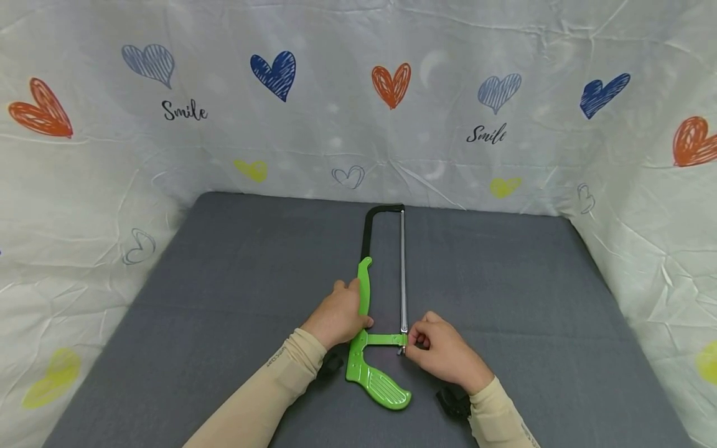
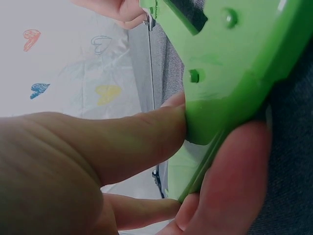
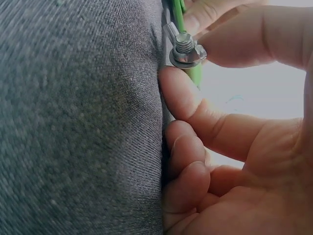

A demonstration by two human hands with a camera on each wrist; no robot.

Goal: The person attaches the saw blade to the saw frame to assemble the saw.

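Lying between both hands [image 1: 337, 316] [image 1: 442, 350], green hacksaw [image 1: 386, 389]

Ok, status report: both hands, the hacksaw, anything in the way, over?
Left hand gripping green hacksaw. Right hand pinching wing nut. Blade fitted. Nothing visible blocking either hand.

Green-black hacksaw [image 1: 365, 300], heart-patterned backdrop [image 1: 342, 130].

A makeshift work booth here: wrinkled pale sheeting [image 1: 319, 130] printed with hearts [image 1: 391, 85] and the word "Smile" [image 1: 185, 111] rises at the back and along both sides, hemming in a grey cloth-covered work surface [image 1: 252, 261]! Home or workshop beyond? Impossible to tell.
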